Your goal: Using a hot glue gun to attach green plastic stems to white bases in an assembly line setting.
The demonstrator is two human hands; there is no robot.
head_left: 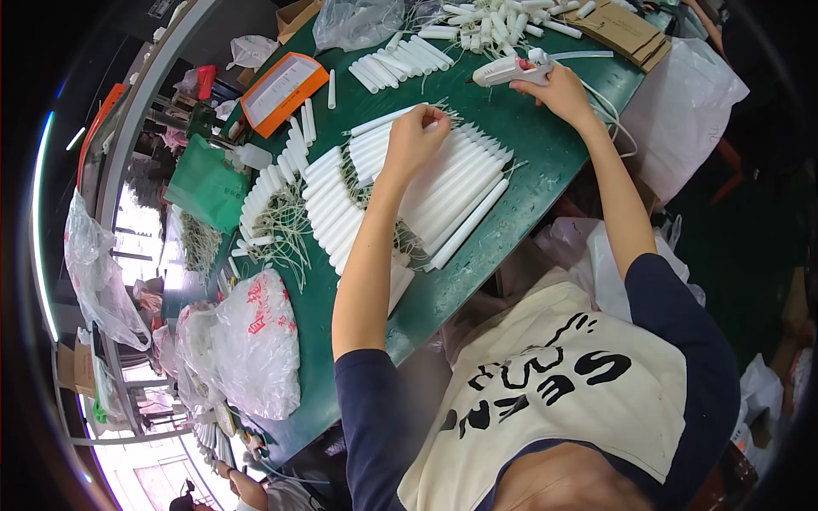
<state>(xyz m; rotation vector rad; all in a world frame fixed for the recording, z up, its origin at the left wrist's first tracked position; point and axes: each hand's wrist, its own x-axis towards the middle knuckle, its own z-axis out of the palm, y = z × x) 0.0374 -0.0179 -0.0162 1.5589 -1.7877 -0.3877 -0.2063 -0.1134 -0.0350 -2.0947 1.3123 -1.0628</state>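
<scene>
My right hand grips a white hot glue gun above the far right part of the green table, its nozzle toward the left. A clear glue stick sticks out of its back. My left hand is closed in a pinch over the far end of a row of white candle-like sticks; what its fingertips hold is hidden. These sticks lie side by side, with thin strings at their ends. A second row lies to the left, partly behind my left forearm.
More white sticks are heaped at the back of the green table. An orange box, a green bag and a clear plastic bag are at the left. Flat cardboard lies at the back right.
</scene>
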